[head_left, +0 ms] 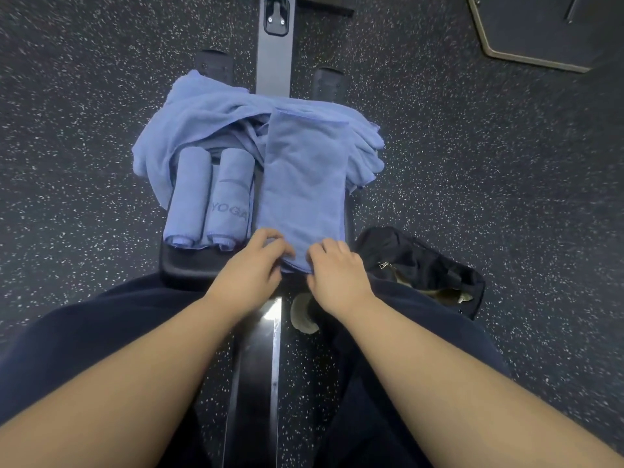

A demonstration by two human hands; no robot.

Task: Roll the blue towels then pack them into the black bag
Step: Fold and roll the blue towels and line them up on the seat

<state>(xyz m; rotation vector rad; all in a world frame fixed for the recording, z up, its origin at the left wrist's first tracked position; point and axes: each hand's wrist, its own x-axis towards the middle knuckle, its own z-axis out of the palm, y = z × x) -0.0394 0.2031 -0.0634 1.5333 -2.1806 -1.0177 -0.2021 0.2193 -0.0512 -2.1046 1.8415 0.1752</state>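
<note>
I sit astride a black padded bench [189,265] with my knees to either side, looking down at it. A long folded blue towel [304,184] lies flat along the right side of the pad, running from near me to the far end. My left hand [251,268] and my right hand [337,271] both sit at its near edge, side by side and close together. The fingers of each hand are curled over that near hem and pinch it, the left on the left corner, the right on the right corner. The cloth under my fingers is bunched into a thick fold.

To the left of this towel, on the same pad, lie two rolled towels just beside each other, their ends pointing toward me. The left roll [189,194] is plain. The right roll [233,197] carries the word YOGA on its upper side and touches the flat towel's left edge.

Beyond the rolls, at the far end of the bench, a loose heap of blue towels [202,109] is piled up, spilling over the left and right sides of the pad. The far end of the flat towel rests on this heap.

The black bag [422,265] sits on the speckled floor [506,163] to the right of the bench, near my right knee. Its zip is open, and something pale shows inside, though I cannot tell what it is.
</note>
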